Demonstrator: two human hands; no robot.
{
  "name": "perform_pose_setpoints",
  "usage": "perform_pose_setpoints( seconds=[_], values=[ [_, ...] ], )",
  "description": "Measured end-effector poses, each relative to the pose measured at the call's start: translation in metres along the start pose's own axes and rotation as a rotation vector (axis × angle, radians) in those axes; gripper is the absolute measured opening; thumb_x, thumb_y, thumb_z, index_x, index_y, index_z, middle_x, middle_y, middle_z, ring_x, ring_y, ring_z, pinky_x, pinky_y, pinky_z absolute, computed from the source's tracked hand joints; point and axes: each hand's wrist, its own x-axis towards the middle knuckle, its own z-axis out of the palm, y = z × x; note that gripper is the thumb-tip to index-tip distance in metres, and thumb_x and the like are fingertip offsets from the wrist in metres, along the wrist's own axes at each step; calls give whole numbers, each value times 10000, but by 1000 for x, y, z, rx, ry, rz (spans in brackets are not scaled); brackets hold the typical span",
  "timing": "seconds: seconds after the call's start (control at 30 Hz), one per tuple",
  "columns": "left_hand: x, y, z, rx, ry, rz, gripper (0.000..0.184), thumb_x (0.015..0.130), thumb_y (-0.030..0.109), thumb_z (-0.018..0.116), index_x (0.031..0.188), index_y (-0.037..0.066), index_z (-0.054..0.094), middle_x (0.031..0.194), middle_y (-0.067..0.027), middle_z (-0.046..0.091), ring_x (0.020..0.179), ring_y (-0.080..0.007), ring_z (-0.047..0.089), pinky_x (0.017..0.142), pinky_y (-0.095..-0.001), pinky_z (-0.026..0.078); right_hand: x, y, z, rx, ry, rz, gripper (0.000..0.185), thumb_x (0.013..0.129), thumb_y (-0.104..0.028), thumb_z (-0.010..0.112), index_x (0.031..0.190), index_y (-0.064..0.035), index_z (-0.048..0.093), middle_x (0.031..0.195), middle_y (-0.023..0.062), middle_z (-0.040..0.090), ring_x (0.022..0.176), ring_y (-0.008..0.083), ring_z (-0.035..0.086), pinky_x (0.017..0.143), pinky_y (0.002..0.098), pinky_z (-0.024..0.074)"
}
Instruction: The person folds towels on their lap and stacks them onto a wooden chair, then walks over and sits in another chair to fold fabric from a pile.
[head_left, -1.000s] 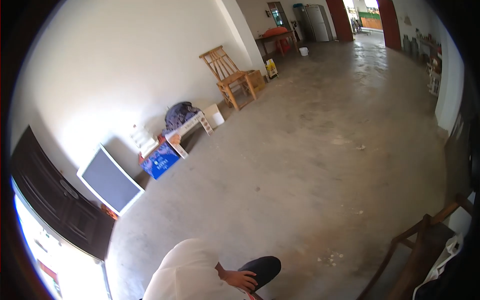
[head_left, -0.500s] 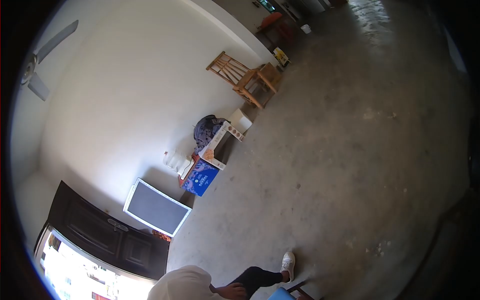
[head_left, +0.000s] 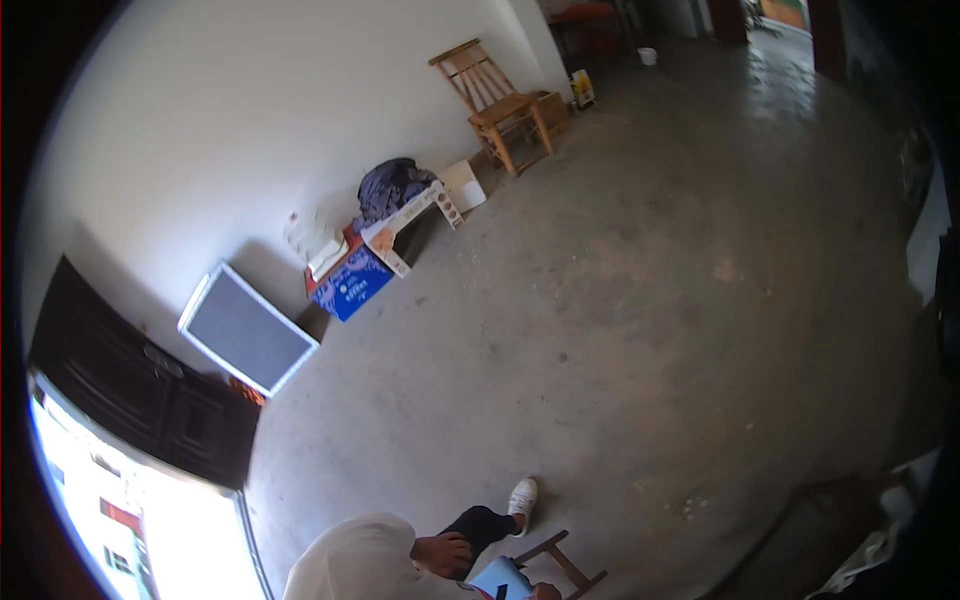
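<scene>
At the bottom of the head view, my left hand (head_left: 442,553) comes out of a white sleeve (head_left: 350,558) and rests on the dark-trousered knee, fingers draped over it and apart. Beside it is a light blue object (head_left: 500,578) with a dark strip. A small part of my right hand (head_left: 545,592) shows at the bottom edge, against the blue object's right side; its fingers are mostly cut off. A wooden piece of furniture (head_left: 568,560) stands just right of these. One white shoe (head_left: 523,493) is on the floor.
Along the left wall are a dark door (head_left: 140,370), a white-framed grey panel (head_left: 250,330), a blue box (head_left: 352,285), a dark cloth bundle (head_left: 392,190) and a bamboo chair (head_left: 500,108). Dark furniture (head_left: 800,540) stands at lower right. A white bucket (head_left: 648,56) is farther back.
The camera view has swung and tilted. The shoe, blue object and wooden furniture now show at the bottom, more fully than before. My left hand stays on the knee.
</scene>
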Motion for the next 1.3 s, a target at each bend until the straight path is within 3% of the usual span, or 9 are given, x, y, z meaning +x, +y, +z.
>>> perform_pose_setpoints(
  seconds=[0.1, 0.2, 0.3, 0.53, 0.7, 0.83, 1.0, 1.07, 1.3],
  values=[
    [0, 15, -6, 16, 28, -64, 347, 817, 261, 541, 1121, 100, 583, 1184, -116, 510, 1215, -284, 398, 1040, -480, 266, -30, 26, -22, -31, -11, 131, 735, 718, -428, 728, 1293, -27, 506, 1285, 243, 502, 1217, 348, 467, 989, 398, 379],
    [-10, 51, -76, -11, 42, -147, 327, 819, 271, 543, 1099, 112, 600, 1170, -94, 521, 1201, -261, 411, 1032, -468, 277, -55, -44, -111, -217, -41, 443, 483, 709, -386, 724, 1001, -4, 677, 968, 226, 657, 949, 354, 631, 815, 442, 498],
    [-3, 19, -18, -13, 151, -249, 333, 821, 308, 543, 1092, 129, 614, 1154, -74, 535, 1201, -244, 419, 1031, -451, 283, -68, -56, -138, -351, 286, 406, 512, 630, -455, 743, 780, 30, 684, 705, 189, 660, 737, 358, 665, 679, 453, 523],
    [-4, -29, -59, -628, 138, -576, 409, 822, 415, 570, 1110, 131, 634, 1121, -139, 619, 1094, -316, 564, 906, -471, 424, -80, -166, -231, -490, 735, 541, 483, 639, -384, 761, 817, 57, 676, 772, 219, 668, 771, 374, 663, 688, 444, 521],
    [-78, -105, -100, -902, 501, -503, 423, 819, 393, 531, 1121, 116, 639, 1181, -162, 608, 1081, -331, 591, 875, -503, 453, -46, -256, -310, -513, 806, 644, 474, 636, -368, 767, 816, 61, 674, 774, 222, 668, 772, 372, 665, 685, 441, 521],
    [-165, -143, -126, -973, 410, -1018, 411, 815, 331, 550, 1148, 104, 628, 1213, -132, 606, 1135, -301, 572, 915, -469, 462, -11, -301, -353, -509, 806, 642, 467, 634, -354, 771, 814, 65, 673, 775, 225, 668, 773, 370, 666, 682, 438, 521],
    [-175, -211, -105, -974, 420, -979, 417, 775, 282, 563, 1103, 36, 639, 1165, -190, 617, 1099, -336, 585, 898, -464, 472, 48, -328, -397, -491, 789, 627, 458, 630, -338, 777, 813, 69, 672, 777, 228, 668, 774, 369, 668, 679, 435, 521],
    [-169, -249, -118, -888, 555, -854, 351, 749, 260, 550, 911, -22, 681, 1012, -251, 640, 966, -397, 613, 839, -479, 479, 77, -338, -414, -477, 780, 627, 455, 629, -331, 780, 813, 71, 671, 778, 229, 668, 775, 368, 668, 677, 433, 521],
    [-198, -422, -254, -831, 887, -891, 319, 757, 251, 539, 863, -11, 687, 908, -266, 642, 881, -429, 612, 789, -494, 478, 184, -366, -506, -423, 755, 603, 443, 625, -307, 788, 811, 77, 669, 780, 233, 668, 776, 365, 670, 673, 429, 522]
  ],
)
